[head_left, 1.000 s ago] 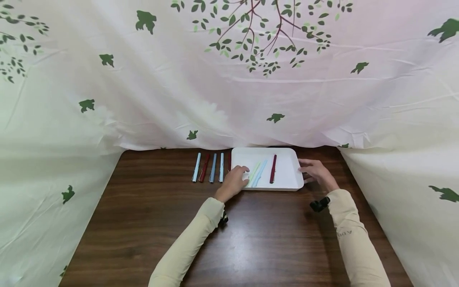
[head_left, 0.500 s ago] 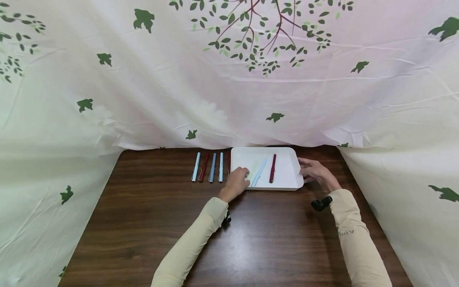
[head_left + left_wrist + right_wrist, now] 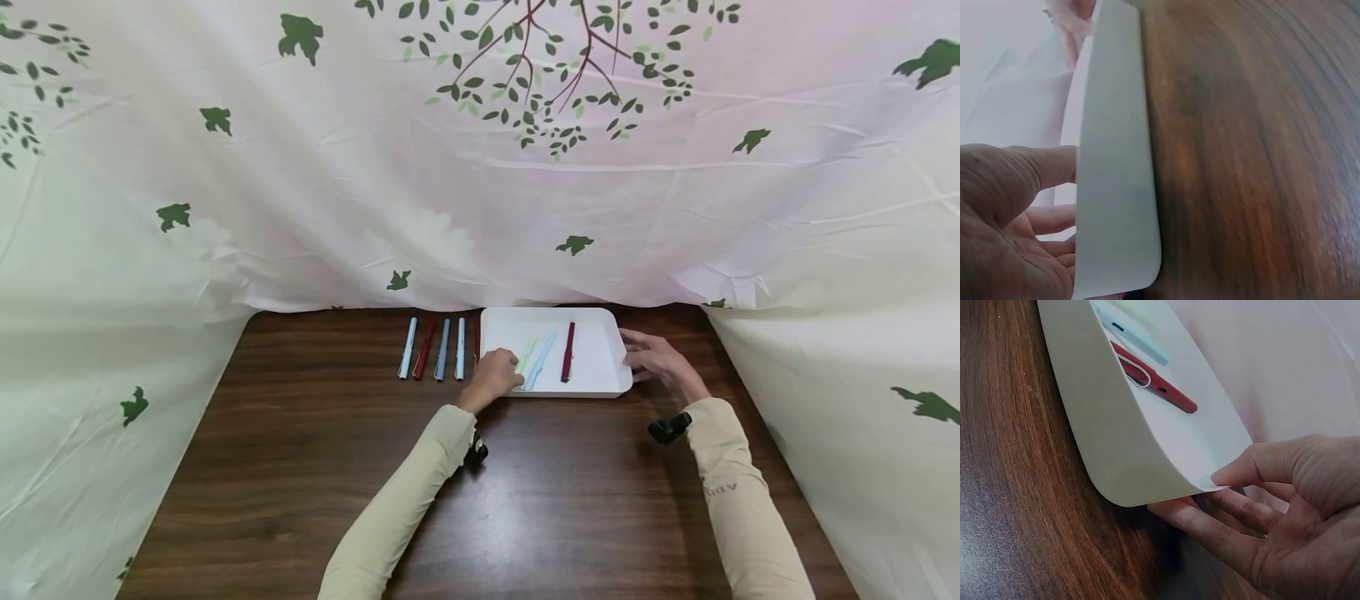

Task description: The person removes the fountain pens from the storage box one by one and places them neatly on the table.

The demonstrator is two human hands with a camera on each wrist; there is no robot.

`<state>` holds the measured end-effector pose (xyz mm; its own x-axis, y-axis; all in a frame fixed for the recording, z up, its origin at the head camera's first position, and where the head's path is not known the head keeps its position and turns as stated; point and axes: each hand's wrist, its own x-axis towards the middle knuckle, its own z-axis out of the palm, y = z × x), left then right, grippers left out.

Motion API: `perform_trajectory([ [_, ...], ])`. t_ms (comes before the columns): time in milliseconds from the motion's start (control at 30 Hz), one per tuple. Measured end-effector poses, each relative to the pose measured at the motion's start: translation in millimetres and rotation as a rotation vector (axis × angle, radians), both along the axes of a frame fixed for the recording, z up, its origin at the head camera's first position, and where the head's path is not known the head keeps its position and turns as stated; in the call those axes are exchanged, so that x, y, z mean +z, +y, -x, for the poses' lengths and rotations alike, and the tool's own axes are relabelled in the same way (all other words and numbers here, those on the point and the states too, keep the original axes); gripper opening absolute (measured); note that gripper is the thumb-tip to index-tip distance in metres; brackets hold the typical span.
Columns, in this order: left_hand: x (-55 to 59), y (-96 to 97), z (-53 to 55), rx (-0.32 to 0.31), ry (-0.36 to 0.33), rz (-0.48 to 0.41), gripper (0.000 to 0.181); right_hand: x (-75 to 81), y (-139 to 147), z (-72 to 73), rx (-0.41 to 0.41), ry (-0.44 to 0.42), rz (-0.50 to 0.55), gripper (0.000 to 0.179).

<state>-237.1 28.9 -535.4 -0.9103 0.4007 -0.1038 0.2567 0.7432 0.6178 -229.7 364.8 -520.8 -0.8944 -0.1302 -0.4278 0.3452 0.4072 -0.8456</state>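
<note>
A white tray (image 3: 592, 379) lies at the back of the table, holding a light green pen (image 3: 529, 346), a light blue pen (image 3: 538, 362) and a dark red pen (image 3: 568, 350). My left hand (image 3: 491, 377) reaches over the tray's left front part, its fingertips by the green pen. In the left wrist view the tray wall (image 3: 1116, 156) hides the fingertips of the left hand (image 3: 1010, 206), so a grip cannot be made out. My right hand (image 3: 660, 362) holds the tray's right end, and the right wrist view shows the thumb (image 3: 1235, 469) on the rim and fingers underneath.
Left of the tray, several pens lie in a row: light blue (image 3: 407, 350), dark red (image 3: 424, 350), slate blue (image 3: 442, 350), another light blue pen (image 3: 461, 350) and a partly hidden red one (image 3: 477, 337). A white printed cloth (image 3: 480, 208) hangs behind the wooden table (image 3: 300, 467).
The light green pen has shifted slightly left, away from the light blue pen, with the left hand beside it. The right hand stays at the tray's end.
</note>
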Motion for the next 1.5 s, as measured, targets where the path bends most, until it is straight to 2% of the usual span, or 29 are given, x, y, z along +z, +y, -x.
perform_trajectory([
  [133, 0.7, -2.9, -1.4, 0.016, -0.026, -0.097, 0.056, 0.2, -0.4, 0.2, 0.003, -0.006, 0.000, 0.076],
  [300, -0.4, -5.2, -1.5, 0.030, -0.017, -0.164, 0.051, 1.6, -1.6, 1.0, -0.004, -0.021, -0.012, 0.077],
  [367, -0.4, -5.5, -1.6, 0.033, -0.020, -0.166, 0.043, 2.1, -2.2, 1.2, -0.010, -0.027, -0.016, 0.077],
  [500, -0.1, -5.8, -2.1, 0.066, -0.039, -0.160, 0.006, 2.8, -3.3, 1.1, -0.016, -0.024, -0.021, 0.076],
  [567, 0.1, -5.8, -2.5, 0.085, -0.058, -0.173, 0.028, 3.5, -3.6, 0.6, -0.017, -0.014, -0.030, 0.075],
  [633, 0.1, -5.9, -2.9, 0.100, -0.076, -0.196, 0.039, 4.0, -4.0, 0.6, -0.021, -0.006, -0.044, 0.074],
  [900, -0.1, -7.2, -3.6, 0.140, -0.117, -0.284, 0.035, 7.0, -6.4, -0.5, -0.042, -0.010, -0.079, 0.073],
  [1167, -1.3, -11.0, -5.7, 0.112, -0.121, -0.350, 0.036, 6.5, -7.0, 0.0, -0.045, -0.016, -0.106, 0.072],
  [1367, 8.0, -17.0, -5.5, 0.155, -0.103, -0.393, 0.035, 5.2, -7.8, 0.5, -0.036, -0.014, -0.119, 0.071],
  [1500, 13.9, -25.6, -0.1, 0.176, -0.078, -0.402, 0.035, 2.4, -9.7, 0.8, -0.051, -0.014, -0.124, 0.071],
])
